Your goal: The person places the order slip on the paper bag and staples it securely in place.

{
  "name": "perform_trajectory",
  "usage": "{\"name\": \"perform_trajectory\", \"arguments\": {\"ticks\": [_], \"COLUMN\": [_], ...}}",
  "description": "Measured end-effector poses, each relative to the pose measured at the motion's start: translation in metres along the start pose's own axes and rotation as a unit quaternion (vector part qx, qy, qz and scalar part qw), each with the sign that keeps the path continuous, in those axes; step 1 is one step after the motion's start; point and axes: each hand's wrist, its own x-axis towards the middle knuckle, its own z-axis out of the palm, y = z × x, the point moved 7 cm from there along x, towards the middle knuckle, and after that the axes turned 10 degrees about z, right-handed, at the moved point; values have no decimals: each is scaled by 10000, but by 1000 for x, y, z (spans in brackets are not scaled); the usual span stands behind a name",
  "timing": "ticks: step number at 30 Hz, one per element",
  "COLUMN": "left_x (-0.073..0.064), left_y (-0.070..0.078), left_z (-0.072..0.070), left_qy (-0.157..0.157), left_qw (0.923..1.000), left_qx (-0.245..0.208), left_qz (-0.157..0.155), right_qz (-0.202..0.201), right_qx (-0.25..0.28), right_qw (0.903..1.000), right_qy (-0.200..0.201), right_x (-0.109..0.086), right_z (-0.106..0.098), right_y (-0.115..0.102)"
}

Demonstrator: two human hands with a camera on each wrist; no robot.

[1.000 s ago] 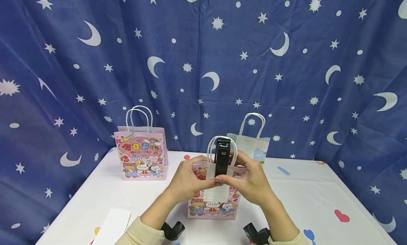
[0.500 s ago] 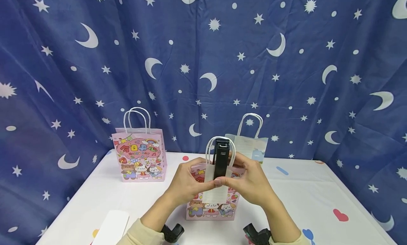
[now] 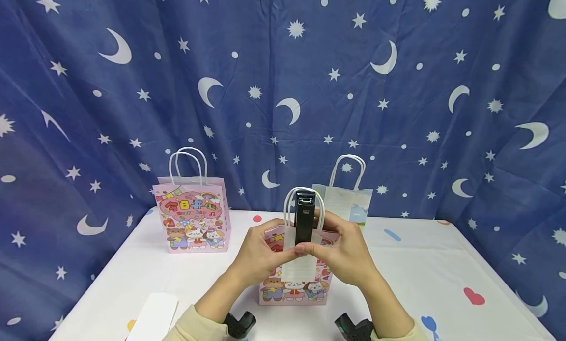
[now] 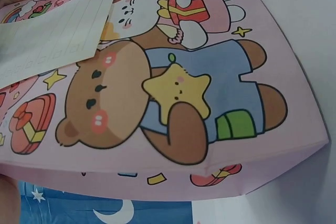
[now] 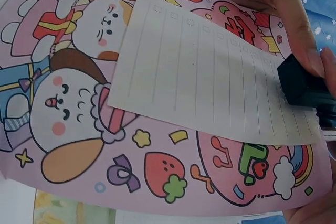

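A black stapler [image 3: 305,217] stands nearly upright at the top of a pink cartoon gift bag [image 3: 295,294], between its white handles. A lined white note sheet [image 3: 298,269] hangs on the bag's front under the stapler. My left hand [image 3: 261,247] and right hand [image 3: 349,250] grip the stapler and the bag's top from either side. Both thumbs meet at the stapler's lower end, and the other fingers are mostly hidden behind the bag. In the right wrist view, thumb tips touch the stapler [image 5: 302,85] over the sheet's upper edge [image 5: 205,72].
Another pink gift bag [image 3: 192,215] stands at the back left of the white table [image 3: 433,272]. Behind my right hand is a pale bag with white handles [image 3: 342,203]. A white flat block [image 3: 155,316] lies at the front left. A dark blue starry curtain [image 3: 247,85] hangs behind.
The stapler has straightened slightly toward upright. Both hands keep their hold on it and the bag, nearly unmoved; the whole head view has shifted a little.
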Motion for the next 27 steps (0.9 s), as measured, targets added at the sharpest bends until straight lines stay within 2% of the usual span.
{"name": "perform_trajectory", "arguments": {"ticks": [13,27], "left_x": [1,1], "left_y": [0,8], "left_z": [0,1], "left_qy": [126,172], "left_qw": [9996,9976], "left_qx": [209,404], "left_qz": [110,542], "right_qz": [-39,-322], "right_qx": [156,201], "right_qw": [9997,9985], "right_qy": [197,382], "right_x": [1,0], "right_z": [3,3], "right_y": [0,-1]}}
